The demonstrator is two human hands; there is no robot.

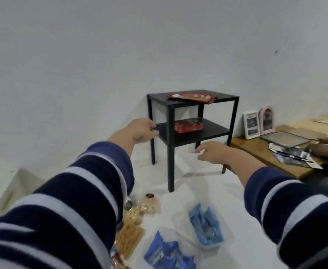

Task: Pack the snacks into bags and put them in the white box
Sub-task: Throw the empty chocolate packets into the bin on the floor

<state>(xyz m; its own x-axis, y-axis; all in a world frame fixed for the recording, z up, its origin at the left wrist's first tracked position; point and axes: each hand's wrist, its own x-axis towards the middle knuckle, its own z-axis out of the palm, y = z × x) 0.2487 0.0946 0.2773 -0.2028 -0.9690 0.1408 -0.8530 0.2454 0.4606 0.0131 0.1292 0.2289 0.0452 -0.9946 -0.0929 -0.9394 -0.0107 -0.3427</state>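
Both hands reach empty, fingers loosely spread, toward the black shelf unit [193, 115] at frame centre; left hand [140, 131] nearer the red snack box [188, 124], right hand [211, 152] lower.

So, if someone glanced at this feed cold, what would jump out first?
The black two-tier side table against the wall, with red snack packets on top and a red box on its lower shelf. The left hand and right hand reach toward it; blue snack packs lie on the floor.
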